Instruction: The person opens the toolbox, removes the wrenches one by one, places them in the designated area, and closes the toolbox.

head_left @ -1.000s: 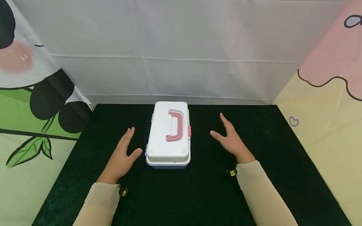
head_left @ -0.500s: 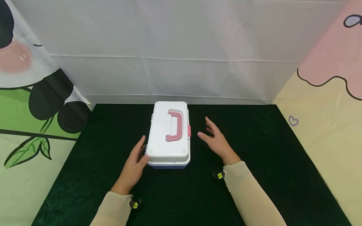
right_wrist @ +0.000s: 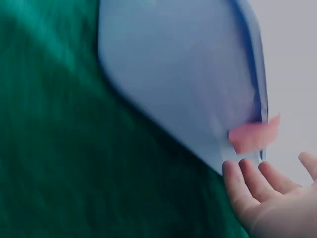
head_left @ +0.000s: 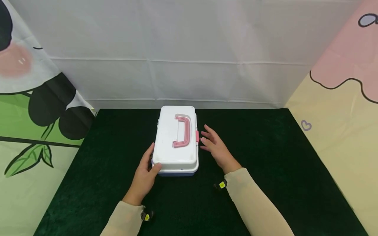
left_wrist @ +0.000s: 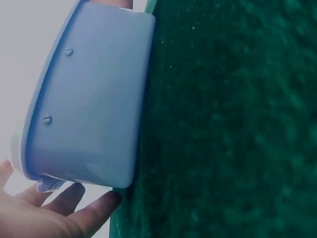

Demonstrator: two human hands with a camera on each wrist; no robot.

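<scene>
A lidded plastic storage box point(head_left: 174, 157), white on top with a blue base, stands on the dark green table. A pink handle point(head_left: 186, 132) lies folded in its lid, and a pink latch point(head_left: 197, 136) sits on its right side. My left hand point(head_left: 143, 178) is at the near left corner, fingers extended along the side and thumb at the lid's edge. In the left wrist view its fingertips point(left_wrist: 74, 193) reach the box's hinge side. My right hand point(head_left: 220, 152) is just right of the latch, fingers loosely spread and holding nothing. The box's inside is hidden.
Dark green cloth point(head_left: 265, 141) covers the table around the box. Close behind the table's far edge hangs a white cloth backdrop point(head_left: 189, 65). Patterned cloths flank the table on the left point(head_left: 26, 183) and right point(head_left: 339, 137).
My left hand has moved right to the box's near left corner. My right hand has moved left, close to the pink latch. The box has stayed put.
</scene>
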